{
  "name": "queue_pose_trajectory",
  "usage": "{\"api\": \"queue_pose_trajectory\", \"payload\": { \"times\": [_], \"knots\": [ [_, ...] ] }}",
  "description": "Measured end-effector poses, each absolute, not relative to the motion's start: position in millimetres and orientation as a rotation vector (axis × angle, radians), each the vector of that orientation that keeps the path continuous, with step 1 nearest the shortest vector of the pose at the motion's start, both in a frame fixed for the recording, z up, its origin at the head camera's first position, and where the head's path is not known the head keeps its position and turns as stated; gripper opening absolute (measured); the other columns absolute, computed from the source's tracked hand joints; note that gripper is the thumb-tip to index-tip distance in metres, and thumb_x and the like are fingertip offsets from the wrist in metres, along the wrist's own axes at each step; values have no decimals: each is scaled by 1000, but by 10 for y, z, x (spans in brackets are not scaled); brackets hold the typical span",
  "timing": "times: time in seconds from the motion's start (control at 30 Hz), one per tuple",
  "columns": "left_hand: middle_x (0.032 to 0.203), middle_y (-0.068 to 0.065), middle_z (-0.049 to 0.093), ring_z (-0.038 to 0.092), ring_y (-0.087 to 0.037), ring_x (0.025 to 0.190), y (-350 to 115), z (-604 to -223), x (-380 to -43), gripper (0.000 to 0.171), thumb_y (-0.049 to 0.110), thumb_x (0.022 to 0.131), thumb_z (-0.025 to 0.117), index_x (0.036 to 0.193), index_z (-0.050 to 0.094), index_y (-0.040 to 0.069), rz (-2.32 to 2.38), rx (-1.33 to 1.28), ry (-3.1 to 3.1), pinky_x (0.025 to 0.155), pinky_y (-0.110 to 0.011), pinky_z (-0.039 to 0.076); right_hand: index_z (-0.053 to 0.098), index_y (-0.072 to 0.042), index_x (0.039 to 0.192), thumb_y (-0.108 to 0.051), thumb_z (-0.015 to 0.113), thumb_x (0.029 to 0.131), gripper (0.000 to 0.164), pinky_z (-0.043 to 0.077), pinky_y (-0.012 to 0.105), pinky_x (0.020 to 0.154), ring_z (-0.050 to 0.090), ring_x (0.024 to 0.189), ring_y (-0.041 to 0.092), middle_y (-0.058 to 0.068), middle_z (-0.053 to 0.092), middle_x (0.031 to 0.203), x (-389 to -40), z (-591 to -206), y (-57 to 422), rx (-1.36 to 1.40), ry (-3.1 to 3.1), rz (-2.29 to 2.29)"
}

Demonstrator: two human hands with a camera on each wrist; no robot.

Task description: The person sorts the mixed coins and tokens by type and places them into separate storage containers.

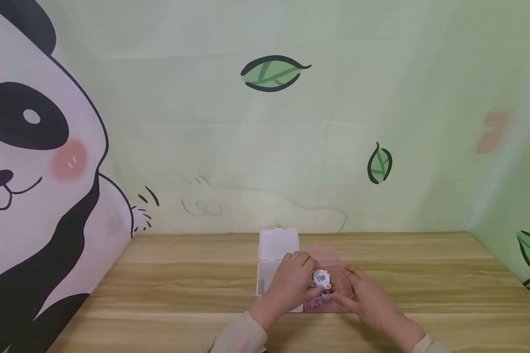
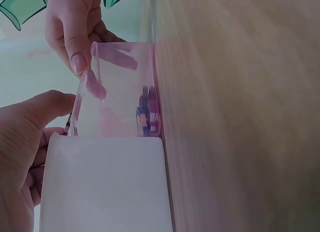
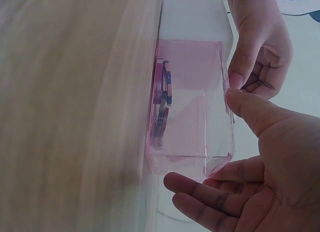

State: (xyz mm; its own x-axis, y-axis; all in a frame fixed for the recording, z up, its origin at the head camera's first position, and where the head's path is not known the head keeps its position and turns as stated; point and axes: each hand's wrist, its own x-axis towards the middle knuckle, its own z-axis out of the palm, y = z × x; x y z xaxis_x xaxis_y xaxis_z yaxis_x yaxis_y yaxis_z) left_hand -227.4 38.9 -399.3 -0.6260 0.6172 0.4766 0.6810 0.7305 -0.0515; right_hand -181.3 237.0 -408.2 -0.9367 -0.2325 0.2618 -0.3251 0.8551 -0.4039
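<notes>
A white round poker chip (image 1: 321, 278) marked 100 is pinched between the thumb and fingers of my left hand (image 1: 291, 277), above the pink clear plastic box (image 1: 329, 308). In the left wrist view only the chip's thin edge shows beside the thumb. My right hand (image 1: 373, 299) grips the pink box, its thumb at the near rim and its fingers around the right end. Several chips (image 3: 167, 82) lie on the bottom of the box. To the left stands an open white box (image 1: 260, 279), partly hidden by my left hand.
The white box's lid (image 1: 279, 244) is folded back, as is the pink lid (image 1: 324, 255) behind the pink box. Both boxes stand on a wood-grain table (image 1: 181, 279). Behind it hangs a green backdrop (image 1: 203, 98) with a panda (image 1: 35, 196) and leaves.
</notes>
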Motion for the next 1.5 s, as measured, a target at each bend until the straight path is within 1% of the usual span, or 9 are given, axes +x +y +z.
{"api": "queue_pose_trajectory", "payload": {
  "times": [0.2, 0.37, 0.63, 0.93, 1.3, 1.5],
  "knots": [
    [93, 9, 59, 55, -9, 89, 364, -4003, -2294, 31, 40, 77, 75, 95, 62, 19, -166, -993, -2386, 75, -22, 39, 49, 14, 130, -39, 68, 86, 71, 45, 53, 100, 53, 121, 45, 31, 49, 137, -1806, -4083, 2366, 432, -2831, 654],
    [94, 8, 60, 55, -10, 90, 347, -4022, -2303, 32, 39, 77, 76, 96, 61, 19, -194, -998, -2377, 76, -22, 39, 49, 12, 132, -41, 67, 87, 72, 44, 53, 102, 51, 123, 46, 30, 49, 138, -1807, -4075, 2364, 429, -2836, 653],
    [93, 9, 60, 55, -9, 88, 318, -4024, -2283, 35, 41, 75, 78, 97, 62, 19, -229, -992, -2337, 75, -22, 40, 48, 11, 133, -41, 67, 86, 73, 45, 53, 101, 53, 122, 45, 30, 49, 138, -1816, -4091, 2368, 426, -2834, 645],
    [96, 7, 61, 56, -11, 91, 269, -4032, -2236, 34, 37, 78, 76, 101, 62, 17, -293, -1011, -2350, 78, -24, 42, 48, 12, 132, -41, 67, 86, 73, 45, 53, 100, 54, 119, 45, 30, 49, 137, -1816, -4091, 2372, 430, -2825, 643],
    [96, 7, 60, 55, -11, 92, 224, -3996, -2165, 34, 38, 79, 75, 102, 63, 17, -310, -1010, -2374, 80, -24, 43, 49, 12, 131, -40, 68, 86, 72, 47, 52, 98, 57, 115, 45, 30, 50, 136, -1803, -4086, 2367, 443, -2821, 592],
    [98, 6, 59, 54, -11, 92, 183, -4007, -2135, 36, 39, 78, 76, 104, 62, 17, -323, -1019, -2367, 81, -24, 43, 48, 12, 132, -40, 68, 86, 72, 47, 53, 98, 56, 116, 46, 30, 49, 137, -1796, -4087, 2359, 450, -2811, 572]
  ]
}}
